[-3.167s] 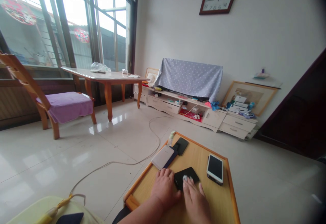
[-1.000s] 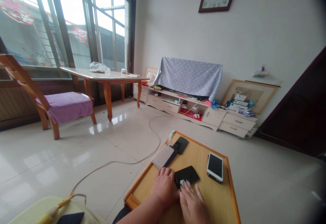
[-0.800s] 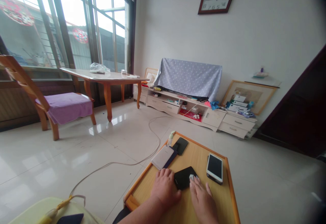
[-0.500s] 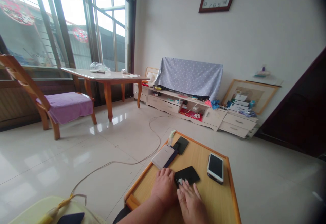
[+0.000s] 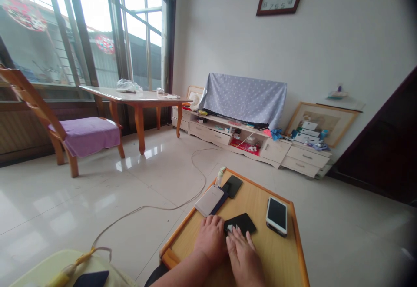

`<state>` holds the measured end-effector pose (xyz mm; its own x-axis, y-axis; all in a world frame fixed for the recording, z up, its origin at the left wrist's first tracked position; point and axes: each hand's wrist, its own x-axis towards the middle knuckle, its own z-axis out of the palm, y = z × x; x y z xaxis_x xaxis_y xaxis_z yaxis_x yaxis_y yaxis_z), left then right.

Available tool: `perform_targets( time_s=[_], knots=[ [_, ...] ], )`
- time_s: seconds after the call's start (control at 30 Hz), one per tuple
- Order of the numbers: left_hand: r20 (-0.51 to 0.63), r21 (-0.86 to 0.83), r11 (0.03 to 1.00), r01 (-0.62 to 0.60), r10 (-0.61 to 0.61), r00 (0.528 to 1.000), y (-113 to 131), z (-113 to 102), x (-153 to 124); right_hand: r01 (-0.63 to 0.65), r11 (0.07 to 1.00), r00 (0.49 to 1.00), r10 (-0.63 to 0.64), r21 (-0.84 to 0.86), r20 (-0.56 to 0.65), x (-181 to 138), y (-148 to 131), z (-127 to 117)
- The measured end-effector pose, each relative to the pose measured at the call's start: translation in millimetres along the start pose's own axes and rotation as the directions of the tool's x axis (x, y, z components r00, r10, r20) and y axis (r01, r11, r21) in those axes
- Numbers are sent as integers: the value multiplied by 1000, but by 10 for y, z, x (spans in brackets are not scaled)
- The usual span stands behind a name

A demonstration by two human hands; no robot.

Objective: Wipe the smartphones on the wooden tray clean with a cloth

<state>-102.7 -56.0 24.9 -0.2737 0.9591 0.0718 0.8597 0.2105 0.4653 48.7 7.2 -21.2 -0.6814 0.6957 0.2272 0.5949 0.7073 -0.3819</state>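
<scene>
A black smartphone lies flat on the small wooden table in front of me. My left hand is at the phone's left edge, with its fingers bent and its thumb hidden, steadying that end. On the phone's near left part, the fingertips of my right hand press a small whitish-grey cloth against the dark surface. Most of the cloth is under the fingers. Beyond my left hand, a pale pink phone partly overlaps a dark blue one.
A white phone on a dark one lies at the table's right side. A dark phone and a small spray bottle stand by the far corner. A cable runs across the floor to a yellowish stool.
My right hand and the cloth have shifted slightly leftward and away from me over the phone. My left hand stays at the phone's edge. The view has turned a little.
</scene>
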Motion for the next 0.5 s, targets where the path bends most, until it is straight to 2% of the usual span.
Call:
perform_targets(
  time_s=[0.1, 0.3, 0.4, 0.5],
  knots=[
    [-7, 0, 1000, 1, -1, 1000, -5, 15, 2, 17, 1000, 1000, -17, 21, -2, 0, 25, 7],
    [-42, -29, 1000, 7, -8, 999, 14, 18, -7, -210, 977, 976, 206, -40, -75, 218, 431, -54],
    [-37, -29, 1000, 0, -1, 999, 5, 11, -5, -200, 979, 979, 197, -50, -55, 218, 333, -31],
    [-22, -24, 1000, -13, 13, 1000, -18, 14, 0, -72, 997, 997, 72, -8, 13, 127, 76, 22]
  ],
)
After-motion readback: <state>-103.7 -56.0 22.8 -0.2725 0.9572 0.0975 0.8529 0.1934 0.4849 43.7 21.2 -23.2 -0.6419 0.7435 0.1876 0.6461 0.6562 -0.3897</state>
